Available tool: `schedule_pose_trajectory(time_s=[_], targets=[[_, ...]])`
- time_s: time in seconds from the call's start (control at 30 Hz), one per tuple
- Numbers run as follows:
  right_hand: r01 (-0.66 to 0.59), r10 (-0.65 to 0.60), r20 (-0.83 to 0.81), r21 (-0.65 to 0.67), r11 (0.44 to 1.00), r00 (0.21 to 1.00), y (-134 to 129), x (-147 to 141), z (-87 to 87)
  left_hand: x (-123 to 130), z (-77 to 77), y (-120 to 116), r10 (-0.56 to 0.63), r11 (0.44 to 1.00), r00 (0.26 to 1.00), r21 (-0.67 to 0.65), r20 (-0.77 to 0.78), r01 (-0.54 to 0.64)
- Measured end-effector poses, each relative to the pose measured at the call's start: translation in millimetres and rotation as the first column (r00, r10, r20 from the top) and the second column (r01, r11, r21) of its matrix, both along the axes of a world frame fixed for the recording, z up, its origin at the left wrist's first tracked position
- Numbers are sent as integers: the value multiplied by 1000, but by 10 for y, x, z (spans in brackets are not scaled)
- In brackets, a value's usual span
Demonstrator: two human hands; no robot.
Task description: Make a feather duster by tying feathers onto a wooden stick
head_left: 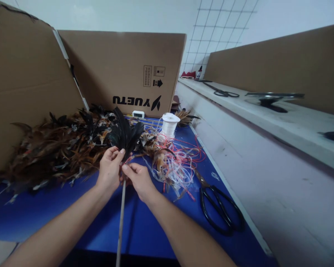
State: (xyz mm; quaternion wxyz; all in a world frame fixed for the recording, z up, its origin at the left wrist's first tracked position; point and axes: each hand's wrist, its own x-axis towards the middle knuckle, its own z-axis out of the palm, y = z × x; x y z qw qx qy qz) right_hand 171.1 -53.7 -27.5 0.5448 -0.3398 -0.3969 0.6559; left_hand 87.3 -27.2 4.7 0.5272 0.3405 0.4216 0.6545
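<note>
Black feathers (pixel 125 129) fan upward from the top of a thin pale stick (pixel 121 218), which runs down toward me. My left hand (pixel 110 167) pinches the base of the feathers between thumb and fingers. Just below and to the right, my right hand (pixel 136 177) is closed with its thumb against the stick's upper end, where a bit of pink strand shows. What exactly its fingertips grip is partly hidden. A large heap of brown and black feathers (pixel 64 148) lies left of my hands, and tangled pink and white strands (pixel 180 163) lie to the right.
Black-handled scissors (pixel 221 207) rest on the blue table (pixel 100 226) at right. Behind stand a white spool (pixel 169 124), a small white digital device (pixel 138 114) and cardboard panels (pixel 114 66). A raised ledge (pixel 267 111) along the right holds another pair of scissors (pixel 222 92).
</note>
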Motion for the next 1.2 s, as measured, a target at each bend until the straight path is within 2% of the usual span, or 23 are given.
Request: schedule_pose_trajectory(time_s=[0.43,0.53,0.57,0.63,0.73,0.87,0.97,1.03,1.1,1.2], targets=[[68,-66,67,-24,997,996,0,-11,30,38,-8,-36,47,998,994,42,-98,-43],[78,-77,78,-16,997,994,-1,12,57,20,-18,-49,65,998,991,10,-115,-65],[81,-80,84,-12,997,993,1,19,59,12,-24,-57,36,999,993,-24,-116,-39],[88,-87,90,-6,996,992,8,27,53,-4,-41,-78,-101,990,989,-114,-112,88],[98,-100,88,21,995,991,16,28,33,-12,-62,-111,-292,940,949,-219,-117,263],[96,-99,97,37,995,990,17,33,28,-3,-53,-134,-321,929,939,-232,-124,288],[97,-97,94,9,995,991,23,56,36,-52,-38,-137,-367,921,922,-185,-122,342],[108,-107,92,-3,994,990,34,76,41,-155,-32,-126,-341,939,924,-109,-170,326],[126,-124,90,-7,992,988,46,90,44,-330,-17,-86,-217,975,935,-10,-279,223],[137,-136,82,-19,990,987,57,92,47,-704,62,79,-9,989,873,125,-487,80]])
